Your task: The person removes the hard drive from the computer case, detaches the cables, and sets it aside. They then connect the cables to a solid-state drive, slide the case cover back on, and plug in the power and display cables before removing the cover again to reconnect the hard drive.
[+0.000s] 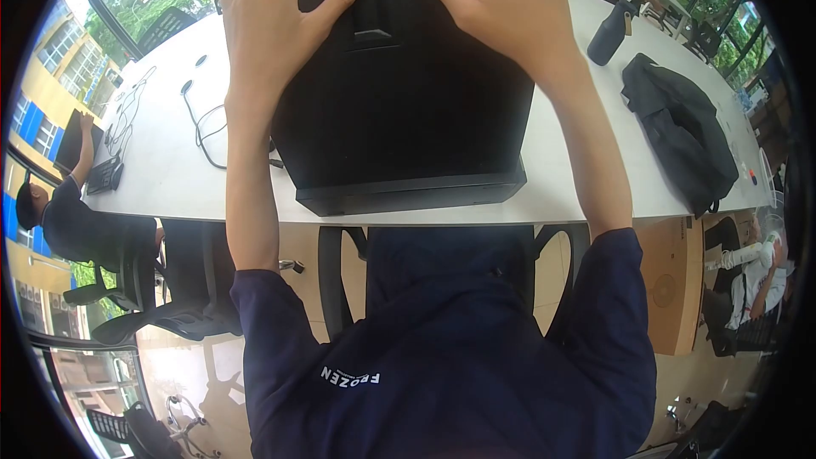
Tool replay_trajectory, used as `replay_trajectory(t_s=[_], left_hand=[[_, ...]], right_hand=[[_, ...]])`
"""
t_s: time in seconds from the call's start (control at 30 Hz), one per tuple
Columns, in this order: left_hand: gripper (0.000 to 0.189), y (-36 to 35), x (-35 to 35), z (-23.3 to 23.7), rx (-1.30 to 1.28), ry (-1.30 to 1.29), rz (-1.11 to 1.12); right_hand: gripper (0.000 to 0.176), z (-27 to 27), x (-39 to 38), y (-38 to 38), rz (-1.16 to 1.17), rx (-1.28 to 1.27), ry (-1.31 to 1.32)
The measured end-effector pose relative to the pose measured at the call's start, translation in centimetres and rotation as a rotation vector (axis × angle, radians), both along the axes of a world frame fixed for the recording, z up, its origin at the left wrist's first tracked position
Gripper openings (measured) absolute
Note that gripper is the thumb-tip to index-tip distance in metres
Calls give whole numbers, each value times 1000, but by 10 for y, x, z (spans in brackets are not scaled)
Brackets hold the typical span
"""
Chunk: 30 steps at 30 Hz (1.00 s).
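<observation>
Left hand [268, 21] is palm-down at the far left part of a black rectangular case [408, 110], thumb spread away from the fingers. Right hand [514, 8] mirrors it at the far right part, thumb likewise spread; its fingertips are out of frame. Whether either hand closes around an edge cannot be told.

Containers: the case shows no opening, and its contents cannot be seen. Right of the right hand, a dark bottle [610, 34] stands on the white table [565, 178]; its contents are hidden. A dark fabric item [684, 136] lies nearer the wearer. Below the tabletop, on the same side, is a cardboard box [671, 289], contents not visible.

Position: the case extends from between and beneath the hands toward the wearer, its thick near edge at the table edge.

Orientation: that near edge runs left to right; the long axis appears to run away from the wearer, though the far end is cut off.
</observation>
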<state>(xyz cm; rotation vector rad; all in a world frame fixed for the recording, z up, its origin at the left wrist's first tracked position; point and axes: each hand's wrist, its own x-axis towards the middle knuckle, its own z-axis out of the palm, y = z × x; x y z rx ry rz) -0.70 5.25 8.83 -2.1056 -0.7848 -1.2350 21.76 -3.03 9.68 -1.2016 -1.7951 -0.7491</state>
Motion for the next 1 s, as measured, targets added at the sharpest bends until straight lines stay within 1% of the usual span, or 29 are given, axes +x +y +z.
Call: replay_trajectory(t_s=[0.03,0.07,0.13,0.2,0.3,0.37,0.5,0.57,0.7,1.0], left_hand=[[50,-1,0,0,0,-2,3],[49,-3,-1,0,26,-16,1],[49,-4,-4,0,49,-30,3],[48,-2,-7,0,123,-25,-33],[50,-3,-4,0,67,-21,-13],[50,-2,-4,-1,89,-38,-19],[52,7,-4,-4,143,-67,-44],[52,4,-3,-4,109,-57,-25],[53,5,-3,-5,56,-66,-7],[55,14,1,-7,8,-41,3]], right_hand=[[32,-1,-3,-2,-77,98,-52],[32,-1,-2,-4,-53,123,-59],[32,2,-5,-10,-50,121,-48],[31,1,-6,-11,-55,118,-36],[31,-1,-7,-8,-56,140,-35],[32,0,-10,-6,-98,131,-25],[32,-1,-9,-4,-93,137,-21],[32,-3,-9,0,-90,179,-26],[33,-4,-10,2,-102,154,11],[26,-10,-5,16,-29,238,16]])
